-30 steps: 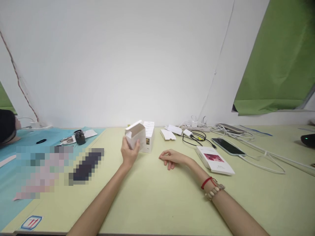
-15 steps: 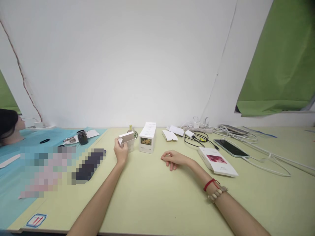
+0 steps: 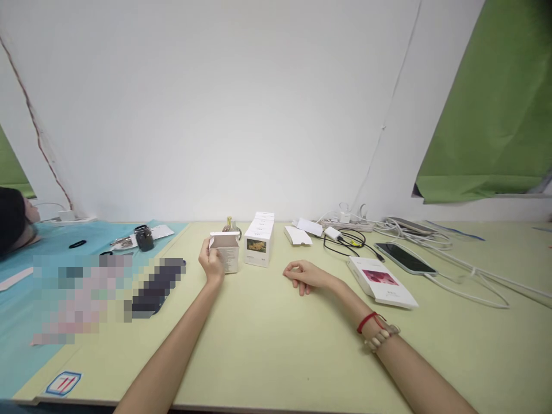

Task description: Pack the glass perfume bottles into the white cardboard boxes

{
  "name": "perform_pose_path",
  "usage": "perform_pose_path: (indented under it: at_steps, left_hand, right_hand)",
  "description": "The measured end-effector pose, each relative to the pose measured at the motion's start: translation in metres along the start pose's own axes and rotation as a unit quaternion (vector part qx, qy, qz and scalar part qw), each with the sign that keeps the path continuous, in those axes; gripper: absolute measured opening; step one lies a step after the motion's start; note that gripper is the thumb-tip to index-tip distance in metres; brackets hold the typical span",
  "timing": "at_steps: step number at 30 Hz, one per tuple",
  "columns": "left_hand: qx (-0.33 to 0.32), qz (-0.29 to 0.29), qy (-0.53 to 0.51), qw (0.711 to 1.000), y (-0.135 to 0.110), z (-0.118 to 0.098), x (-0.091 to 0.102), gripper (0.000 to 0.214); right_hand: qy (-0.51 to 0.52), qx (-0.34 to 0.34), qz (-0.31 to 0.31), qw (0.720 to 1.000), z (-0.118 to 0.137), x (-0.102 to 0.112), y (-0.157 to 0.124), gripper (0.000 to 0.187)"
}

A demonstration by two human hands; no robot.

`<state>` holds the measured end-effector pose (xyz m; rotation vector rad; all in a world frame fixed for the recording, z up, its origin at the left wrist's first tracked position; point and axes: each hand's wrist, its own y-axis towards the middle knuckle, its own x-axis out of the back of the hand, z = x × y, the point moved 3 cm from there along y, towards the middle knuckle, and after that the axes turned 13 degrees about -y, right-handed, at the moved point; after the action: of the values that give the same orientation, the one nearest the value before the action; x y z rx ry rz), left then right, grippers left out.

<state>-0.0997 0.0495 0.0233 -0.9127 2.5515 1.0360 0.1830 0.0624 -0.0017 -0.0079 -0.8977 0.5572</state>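
My left hand [image 3: 211, 263] grips a small white box [image 3: 229, 259] by its left side. The box stands upright at the table surface; its top is open and the pale inside shows. Just right of it is a row of similar white boxes [image 3: 257, 250], the front one with a picture of yellow flowers. Small glass bottles [image 3: 230, 225] stand partly hidden behind the held box. My right hand [image 3: 308, 276] rests on the table with loosely bent fingers somewhat apart and nothing in them. A larger white box [image 3: 382, 282] with a pink picture lies beside my right forearm.
White carton pieces [image 3: 297, 236] lie at the back. A black cable [image 3: 345, 242], a phone [image 3: 405, 259] and white cables [image 3: 470, 293] spread across the right. On the left are a dark jar [image 3: 144, 238], a dark blurred item [image 3: 158, 287] and a mannequin head [image 3: 17, 221].
My left hand has turned the held box so its printed side and open top face me more. It sits slightly further right. My right hand has hardly moved.
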Motion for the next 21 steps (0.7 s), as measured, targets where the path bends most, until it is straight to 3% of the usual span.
perform_pose_path:
  at_steps: [4, 7, 10, 13, 16, 18, 21]
  left_hand:
    - [-0.060, -0.008, 0.032, 0.998, -0.001, -0.015, -0.001, 0.023]
    - [-0.073, -0.015, 0.093, 0.993, -0.002, -0.025, 0.000, 0.027]
    - [-0.115, 0.004, 0.191, 0.975, -0.003, -0.031, 0.001, 0.019]
    - [-0.233, 0.101, 0.286, 0.924, -0.008, -0.033, -0.004, 0.009]
    - [-0.323, 0.244, 0.275, 0.872, -0.027, -0.034, -0.017, 0.011]
    - [-0.353, 0.327, 0.250, 0.840, -0.047, -0.038, -0.028, 0.011]
    - [-0.358, 0.406, 0.233, 0.808, -0.078, -0.049, -0.044, 0.011]
  right_hand:
    - [-0.035, 0.005, -0.049, 0.998, -0.004, 0.002, 0.001, 0.033]
    - [-0.125, 0.004, -0.201, 0.972, -0.009, 0.011, 0.001, 0.030]
    - [-0.205, -0.046, -0.352, 0.912, -0.018, 0.020, 0.000, 0.037]
    - [-0.229, -0.098, -0.413, 0.876, -0.029, 0.024, 0.004, 0.049]
    - [-0.247, -0.120, -0.414, 0.868, -0.038, 0.024, 0.012, 0.045]
    - [-0.267, -0.126, -0.403, 0.867, -0.042, 0.025, 0.019, 0.037]
    - [-0.301, -0.125, -0.394, 0.859, -0.043, 0.027, 0.030, 0.035]
